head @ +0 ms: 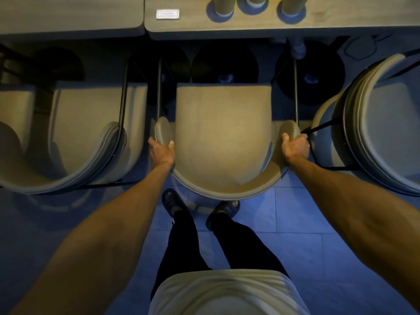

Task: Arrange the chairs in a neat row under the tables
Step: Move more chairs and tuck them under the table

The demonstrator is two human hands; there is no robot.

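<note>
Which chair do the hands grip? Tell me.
The middle chair: left hand and right hand grip its armrests; the left chair and right chair are not held.

Three chairs abreast before the surface: middle chair between left chair and right chair.

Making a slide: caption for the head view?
Left hand and right hand grip the middle chair by its armrests, facing the table.
</note>
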